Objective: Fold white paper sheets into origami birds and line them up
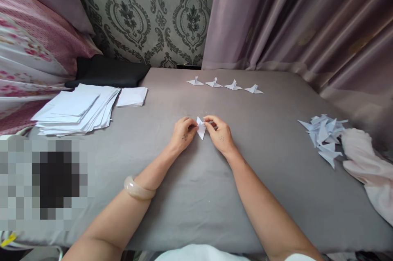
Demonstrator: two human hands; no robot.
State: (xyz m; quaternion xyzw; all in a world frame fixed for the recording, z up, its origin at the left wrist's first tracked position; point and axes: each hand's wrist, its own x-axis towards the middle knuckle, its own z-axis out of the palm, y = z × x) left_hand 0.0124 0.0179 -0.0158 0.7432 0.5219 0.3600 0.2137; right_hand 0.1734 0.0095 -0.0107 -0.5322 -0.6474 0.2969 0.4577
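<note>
At the middle of the grey-covered table, we note both hands meeting on one small folded paper, white and roughly diamond-shaped, its lower point toward the wearer. Left hand: thumb and fingers pinched on the left edge. Right hand: thumb and forefinger pinched on the right edge. A pale bangle circles the left forearm.

Step in hand, as we judge it: fingertip shaping of a piece already creased, worked from both sides at once. Next move, in our view, calls for a light, even grip left and right, so that thin layers spread or press without tearing. Single creases are too small for us to read.

Beyond the hands we log four paper figures in a row, set just beside one another, each with a raised middle and points out to the sides. Well off to the right: a heap of folded pieces, overlapping, beside a crumpled pale cloth. Off to the left: a large, uneven stack of white sheets, a smaller stack next to it. Behind these lies a black item; we cannot tell what.
</note>
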